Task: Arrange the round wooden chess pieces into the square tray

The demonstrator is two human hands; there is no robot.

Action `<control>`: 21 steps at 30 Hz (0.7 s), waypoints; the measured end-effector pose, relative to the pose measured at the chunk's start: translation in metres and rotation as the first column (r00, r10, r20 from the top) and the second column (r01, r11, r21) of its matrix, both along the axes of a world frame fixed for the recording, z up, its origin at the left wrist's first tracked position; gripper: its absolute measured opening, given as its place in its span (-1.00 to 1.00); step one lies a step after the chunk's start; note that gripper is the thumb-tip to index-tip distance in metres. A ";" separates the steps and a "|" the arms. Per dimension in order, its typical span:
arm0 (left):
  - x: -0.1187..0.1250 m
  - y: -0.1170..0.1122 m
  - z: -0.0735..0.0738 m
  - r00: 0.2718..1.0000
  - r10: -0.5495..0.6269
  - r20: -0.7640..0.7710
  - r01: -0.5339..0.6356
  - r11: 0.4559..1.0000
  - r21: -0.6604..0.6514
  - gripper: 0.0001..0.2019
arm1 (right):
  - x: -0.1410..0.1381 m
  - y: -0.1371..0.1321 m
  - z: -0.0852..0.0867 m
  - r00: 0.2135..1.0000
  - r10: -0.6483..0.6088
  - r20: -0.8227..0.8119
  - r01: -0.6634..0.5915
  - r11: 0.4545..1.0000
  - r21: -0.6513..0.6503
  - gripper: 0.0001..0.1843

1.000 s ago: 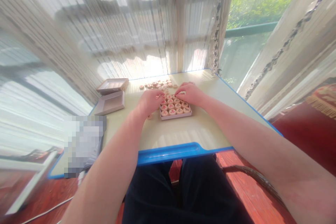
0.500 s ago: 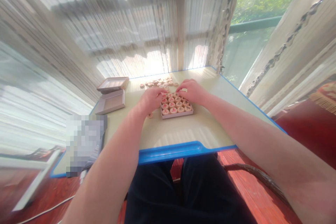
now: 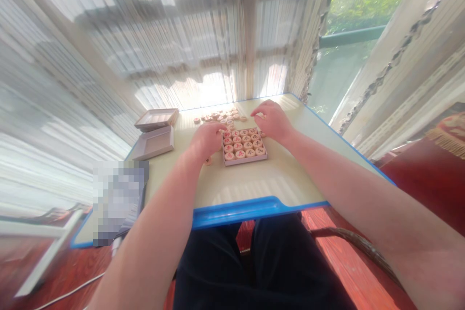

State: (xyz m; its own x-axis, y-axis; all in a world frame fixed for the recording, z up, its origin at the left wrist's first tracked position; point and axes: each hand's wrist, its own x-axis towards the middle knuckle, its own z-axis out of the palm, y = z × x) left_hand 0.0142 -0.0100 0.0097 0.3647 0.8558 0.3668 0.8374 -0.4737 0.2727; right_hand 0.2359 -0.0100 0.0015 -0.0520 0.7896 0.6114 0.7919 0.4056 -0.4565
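A shallow white tray (image 3: 245,160) sits mid-table, filled with several round wooden chess discs (image 3: 244,144) marked in red and black. My left hand (image 3: 207,138) rests at the tray's left edge, fingers curled against the nearest discs. My right hand (image 3: 273,120) hovers at the tray's far right corner, fingers bent; what they hold, if anything, is hidden. More loose discs (image 3: 220,117) lie in a row beyond the tray. One disc (image 3: 208,160) lies beside my left wrist.
The table (image 3: 250,185) has a pale top and blue rim. Two empty box halves (image 3: 155,129) lie at the far left. A blurred dark item (image 3: 118,197) lies at the near left corner. Sheer curtains hang behind the table; red floor lies below.
My right hand has lifted off the tray's discs and shifted back and right to its far corner. My left hand has stayed at the tray's left side.
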 end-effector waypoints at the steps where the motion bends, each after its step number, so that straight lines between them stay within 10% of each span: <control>1: 0.000 0.001 -0.001 1.000 -0.016 0.007 0.016 1.000 0.024 -0.59 | 0.000 0.000 -0.001 1.000 0.006 -0.003 -0.006 1.000 -0.005 -0.77; 8: -0.002 0.000 -0.002 0.999 -0.049 0.020 0.047 0.997 0.056 -0.59 | 0.004 0.000 0.001 0.999 0.024 0.035 -0.022 0.999 -0.044 -0.75; 17: -0.007 0.005 -0.002 0.997 0.028 0.066 -0.032 0.997 0.065 -0.57 | 0.027 0.011 -0.004 0.910 -0.414 0.035 0.415 0.898 -0.145 -0.61; 21: -0.009 0.008 -0.010 0.985 0.038 0.168 -0.038 0.999 -0.005 -0.42 | 0.031 0.022 -0.021 0.950 -0.237 0.203 0.289 0.915 -0.283 -0.60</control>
